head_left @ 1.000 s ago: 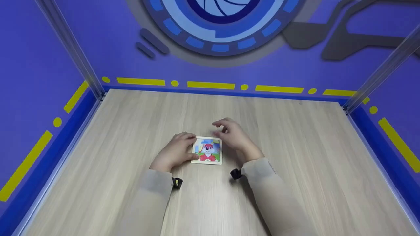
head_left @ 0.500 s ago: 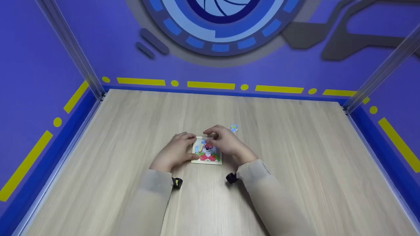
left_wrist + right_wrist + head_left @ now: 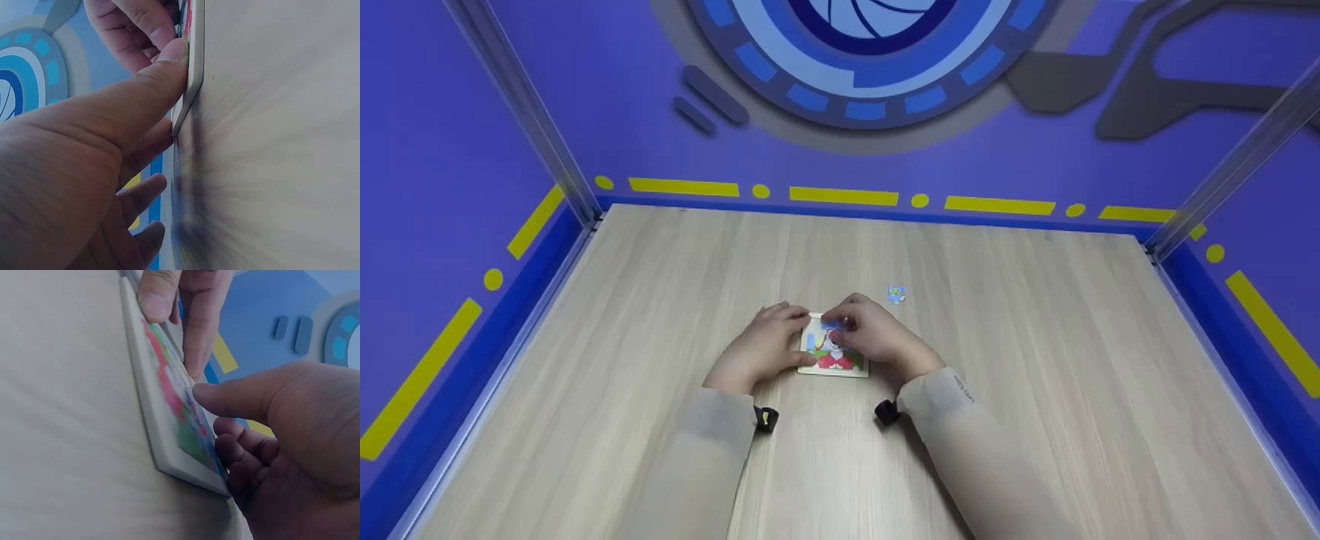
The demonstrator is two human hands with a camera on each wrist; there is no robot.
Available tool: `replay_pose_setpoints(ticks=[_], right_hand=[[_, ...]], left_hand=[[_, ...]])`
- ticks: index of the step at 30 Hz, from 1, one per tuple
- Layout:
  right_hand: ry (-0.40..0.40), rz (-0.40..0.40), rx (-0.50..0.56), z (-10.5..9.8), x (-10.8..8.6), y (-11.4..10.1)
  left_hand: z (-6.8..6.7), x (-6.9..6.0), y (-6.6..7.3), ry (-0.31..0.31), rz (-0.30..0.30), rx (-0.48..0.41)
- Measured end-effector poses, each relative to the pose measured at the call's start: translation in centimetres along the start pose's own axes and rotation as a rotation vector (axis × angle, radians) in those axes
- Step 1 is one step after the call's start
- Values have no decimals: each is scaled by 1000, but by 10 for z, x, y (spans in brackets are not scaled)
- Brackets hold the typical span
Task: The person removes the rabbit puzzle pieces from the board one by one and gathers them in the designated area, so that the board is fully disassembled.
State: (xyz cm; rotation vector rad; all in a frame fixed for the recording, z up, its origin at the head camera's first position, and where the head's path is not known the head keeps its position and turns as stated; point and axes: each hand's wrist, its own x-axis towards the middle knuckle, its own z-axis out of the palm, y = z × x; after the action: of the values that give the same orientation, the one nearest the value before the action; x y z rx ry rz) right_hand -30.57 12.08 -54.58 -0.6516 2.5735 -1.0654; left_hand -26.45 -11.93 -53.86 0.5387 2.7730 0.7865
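Observation:
A small square picture puzzle [image 3: 835,362] in a pale frame lies on the table, showing a red and white cartoon animal. My left hand [image 3: 761,345] grips its left side; the thumb [image 3: 169,62] lies on the frame in the left wrist view. Over the upper right part of the puzzle is my right hand [image 3: 877,330], fingers curled. Its thumb [image 3: 211,394] touches the picture in the right wrist view. Whether a piece is between these fingertips is hidden. Beyond the right hand, a loose blue and yellow puzzle piece [image 3: 896,293] lies on the table.
The pale wood-grain table [image 3: 1035,337] spreads around the puzzle. Purple-blue walls [image 3: 607,90] with yellow dashes border it at the back and both sides. Metal posts [image 3: 525,112] stand in the back corners.
My right hand has come left and toward me onto the puzzle, uncovering the loose piece on the table. Its fingertips have closed in on the picture. My left hand stays at the frame.

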Motion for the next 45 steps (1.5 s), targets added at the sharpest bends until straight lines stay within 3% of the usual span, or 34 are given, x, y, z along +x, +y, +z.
replay_pose_setpoints(ticks=[14, 22, 30, 45], right_hand=[[1, -18, -50, 4, 0, -2], [21, -11, -15, 4, 1, 0], [10, 65, 44, -1, -1, -1], [17, 36, 16, -5, -1, 5]], left_hand=[[2, 0, 0, 9, -3, 5], [-1, -1, 2, 10, -3, -3], [0, -1, 0, 6, -3, -8], [2, -1, 1, 6, -3, -2]])
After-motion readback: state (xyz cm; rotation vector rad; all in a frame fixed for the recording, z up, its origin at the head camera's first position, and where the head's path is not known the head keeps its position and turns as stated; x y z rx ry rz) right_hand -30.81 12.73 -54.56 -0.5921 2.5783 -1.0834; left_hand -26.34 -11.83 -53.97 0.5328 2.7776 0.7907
